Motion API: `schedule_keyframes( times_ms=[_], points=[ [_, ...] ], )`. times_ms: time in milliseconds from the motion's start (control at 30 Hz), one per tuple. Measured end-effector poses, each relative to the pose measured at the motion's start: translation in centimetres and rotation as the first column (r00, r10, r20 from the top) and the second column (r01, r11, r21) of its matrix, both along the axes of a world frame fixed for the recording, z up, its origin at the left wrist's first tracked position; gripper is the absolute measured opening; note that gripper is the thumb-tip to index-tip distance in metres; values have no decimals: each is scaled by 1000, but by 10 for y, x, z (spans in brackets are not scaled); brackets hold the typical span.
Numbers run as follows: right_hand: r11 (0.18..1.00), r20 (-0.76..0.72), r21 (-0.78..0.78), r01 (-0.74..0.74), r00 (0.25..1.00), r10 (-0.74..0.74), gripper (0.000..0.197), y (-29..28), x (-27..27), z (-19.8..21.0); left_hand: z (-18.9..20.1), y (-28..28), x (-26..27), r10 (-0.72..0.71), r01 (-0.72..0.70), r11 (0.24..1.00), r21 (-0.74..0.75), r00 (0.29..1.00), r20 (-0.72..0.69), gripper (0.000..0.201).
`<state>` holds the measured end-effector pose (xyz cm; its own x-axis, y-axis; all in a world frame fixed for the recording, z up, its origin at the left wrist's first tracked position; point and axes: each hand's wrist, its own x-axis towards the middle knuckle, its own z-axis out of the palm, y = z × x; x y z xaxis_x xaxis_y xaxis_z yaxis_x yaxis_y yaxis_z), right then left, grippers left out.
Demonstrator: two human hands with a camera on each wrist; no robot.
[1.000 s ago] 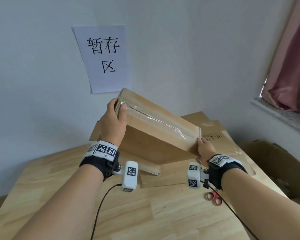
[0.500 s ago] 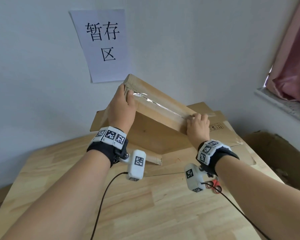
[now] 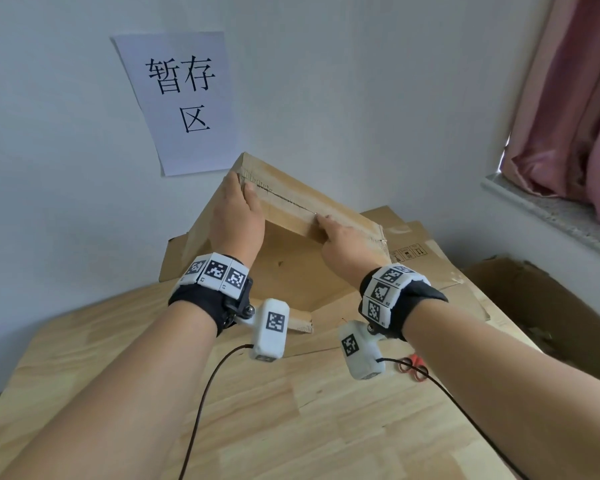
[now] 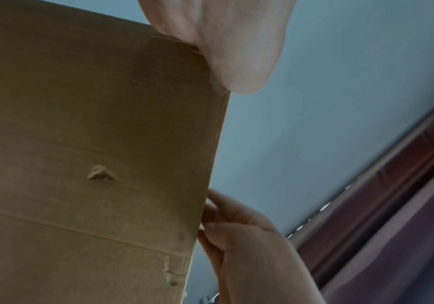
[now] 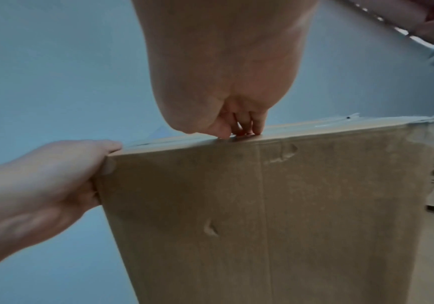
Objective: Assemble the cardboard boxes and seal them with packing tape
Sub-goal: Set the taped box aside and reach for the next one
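Stood tilted on the bench (image 3: 291, 427), against flattened cardboard (image 3: 440, 268) by the wall: the cardboard box (image 3: 291, 265), taped seam uppermost. Gripped at its upper left corner by the left hand (image 3: 238, 216), thumb on the top face and the other digits down the side. Pressed along the tape strip (image 3: 284, 199) near mid-seam by the right hand (image 3: 343, 244), fingertips (image 5: 247, 128) bunched on the edge, nothing held. Judged: smoothing-down step of sealing, tape already laid end to end. Called for next, probably: firm rubbing toward each corner, then turning the box to check the ends. Red scissors (image 3: 413, 367) left near the right forearm. Tape roll not seen.
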<state>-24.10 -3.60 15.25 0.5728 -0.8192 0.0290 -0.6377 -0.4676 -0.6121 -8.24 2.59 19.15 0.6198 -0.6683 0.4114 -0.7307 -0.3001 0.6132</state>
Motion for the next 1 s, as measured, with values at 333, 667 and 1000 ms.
schedule_keyframes(
  times_ms=[333, 667, 1000],
  points=[
    [995, 135, 97, 30, 990, -43, 87, -22, -38, -54, -9, 16, 9, -4, 5, 999, -49, 1000, 24, 35],
    [925, 16, 273, 264, 960, -278, 63, -50, -64, -78, -5, 8, 0, -31, 32, 996, -80, 999, 11, 37],
    [900, 61, 241, 363, 920, -387, 42, -57, -47, -96, -6, 20, 19, 36, -37, 999, -38, 999, -21, 36]
  ],
)
